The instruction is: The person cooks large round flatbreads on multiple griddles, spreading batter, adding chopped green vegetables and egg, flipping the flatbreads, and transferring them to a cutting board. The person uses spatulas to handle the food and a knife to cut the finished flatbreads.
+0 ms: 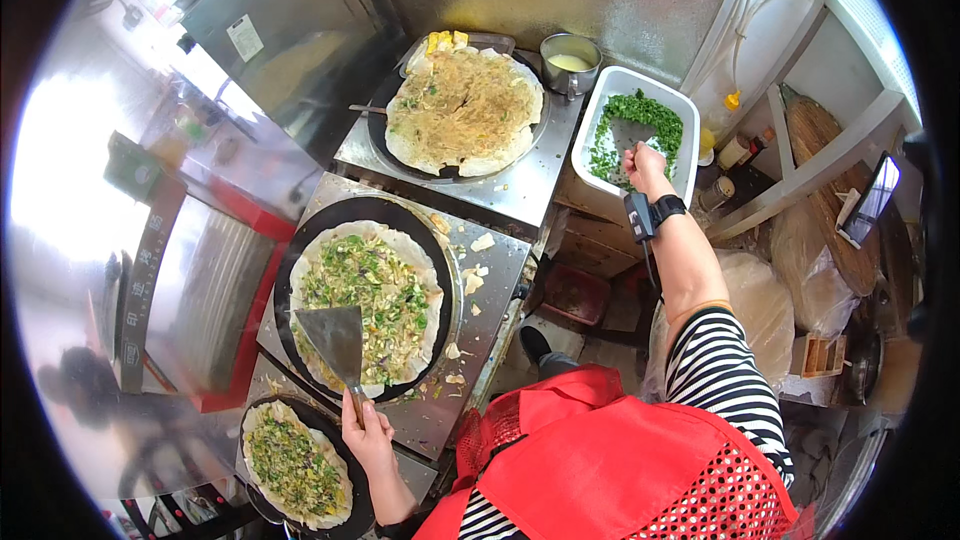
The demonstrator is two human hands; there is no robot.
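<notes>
My left hand (369, 431) grips the handle of a broad metal scraper (337, 337). Its blade hangs over or rests on the left edge of a filled pancake (375, 277), which lies on the middle round griddle (289, 270). Chopped greens and pale shreds cover that pancake. My right hand (645, 165) reaches into a white plastic tub (582, 142), shut on a second metal scraper (628, 133). This blade sits among chopped green onions (641, 111), which are heaped along the tub's far and right sides.
Another griddle carries a browned pancake (465, 109); a metal pitcher (571, 64) of pale yellow liquid stands beside it. At lower left lies a third topped pancake (296, 465). Food scraps (472, 281) litter the steel surface. A phone (870, 199) and jars (718, 193) are at right.
</notes>
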